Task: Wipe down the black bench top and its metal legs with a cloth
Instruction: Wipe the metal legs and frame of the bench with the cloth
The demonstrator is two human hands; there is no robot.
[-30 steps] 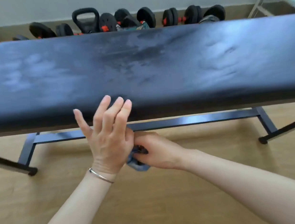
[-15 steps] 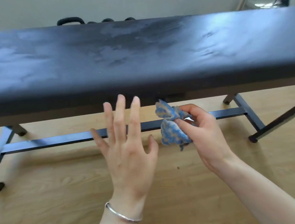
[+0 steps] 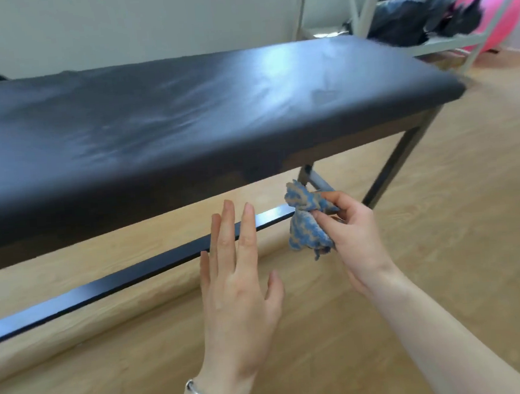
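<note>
The black padded bench top stretches across the view, its surface streaked with pale smears. Below it runs a dark metal crossbar, and a metal leg slants down at the right end. My right hand pinches a bunched blue and tan cloth just below the bench's front edge, near the crossbar's right end. My left hand hovers with straight, spread fingers in front of the crossbar, holding nothing; a silver bangle sits on its wrist.
Light wooden floor surrounds the bench. At the back right stands a white metal rack holding black bags, with a pink ball beside it. A pale wall runs behind the bench.
The view has swung right, showing the bench's right end and the rack. My right hand brought the cloth out from behind my left hand and lifted it; my left hand left the bench edge.
</note>
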